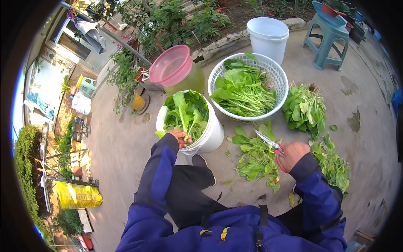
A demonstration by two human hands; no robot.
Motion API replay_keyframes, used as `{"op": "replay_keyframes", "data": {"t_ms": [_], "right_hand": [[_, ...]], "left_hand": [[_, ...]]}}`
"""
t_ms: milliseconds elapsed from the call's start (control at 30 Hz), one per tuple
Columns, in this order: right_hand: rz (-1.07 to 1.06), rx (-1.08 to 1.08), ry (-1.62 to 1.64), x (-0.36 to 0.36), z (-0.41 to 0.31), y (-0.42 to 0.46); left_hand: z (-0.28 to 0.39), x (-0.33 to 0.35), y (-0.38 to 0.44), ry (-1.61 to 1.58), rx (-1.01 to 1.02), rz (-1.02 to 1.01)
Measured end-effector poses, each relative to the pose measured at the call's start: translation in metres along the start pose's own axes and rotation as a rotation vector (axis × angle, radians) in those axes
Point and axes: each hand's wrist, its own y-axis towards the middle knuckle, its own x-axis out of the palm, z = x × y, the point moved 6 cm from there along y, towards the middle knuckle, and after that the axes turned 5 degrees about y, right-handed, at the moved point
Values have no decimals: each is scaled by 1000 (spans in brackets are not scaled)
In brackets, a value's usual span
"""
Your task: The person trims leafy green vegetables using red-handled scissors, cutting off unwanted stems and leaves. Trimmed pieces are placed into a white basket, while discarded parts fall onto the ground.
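Note:
My left hand (181,138) is at the near rim of a white bucket (211,138) full of leafy greens, its fingers closed on the stalks of a leafy green plant (182,111). My right hand (294,156) holds red-handled scissors (271,143) by the handles, blades apart and pointing up-left over a loose pile of greens (255,157) on the ground. Beyond that pile stands a white plastic basket (281,97) with many cut greens (244,91) in it. A bundle of greens with roots (305,108) lies right of the basket.
A pink basin (171,66) rests tilted on a container of greenish liquid (192,82). Behind the basket are a white bucket (267,41) and a green plastic stool (329,37) bearing basins. More leaves (332,163) lie beyond my right hand. A garden bed with a stone edge (226,39) runs behind.

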Motion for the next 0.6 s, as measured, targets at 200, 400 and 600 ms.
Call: {"op": "replay_keyframes", "data": {"t_ms": [200, 400, 600], "right_hand": [[20, 11, -7, -6, 3, -7], [33, -21, 4, -6, 3, -11], [60, 22, 38, -8, 9, -10]], "left_hand": [[35, 28, -49, -141, 485, -192], [29, 59, -57, -212, 452, -398], [33, 126, -39, -82, 438, -489]]}}
